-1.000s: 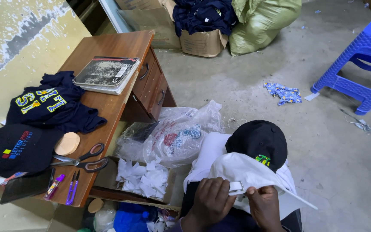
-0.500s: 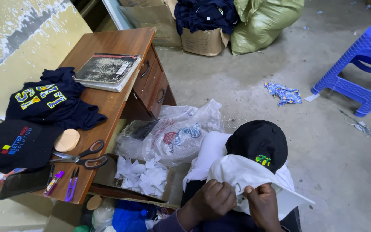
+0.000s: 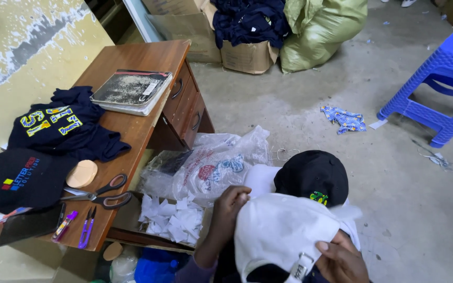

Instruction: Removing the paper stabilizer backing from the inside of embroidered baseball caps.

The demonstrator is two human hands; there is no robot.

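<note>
A white cap (image 3: 281, 230) lies over my lap at the bottom of the view, its back strap toward me. My left hand (image 3: 230, 205) grips its left side, fingers curled onto the crown. My right hand (image 3: 342, 261) holds its lower right edge near the strap. A black cap (image 3: 312, 175) with a small green and yellow mark sits just behind the white one, partly hidden by it.
A wooden desk (image 3: 148, 57) at left carries a worn book (image 3: 131, 90), a dark shirt (image 3: 61, 126), a black cap (image 3: 14, 178), scissors (image 3: 100, 193) and a phone (image 3: 27, 224). Plastic bags (image 3: 211, 162) and white paper scraps (image 3: 171, 220) lie beside it. A blue stool (image 3: 441, 84) stands at right.
The white cap has been turned and pulled over the black cap. My left hand moved up onto its crown; my right hand slid down to the strap edge.
</note>
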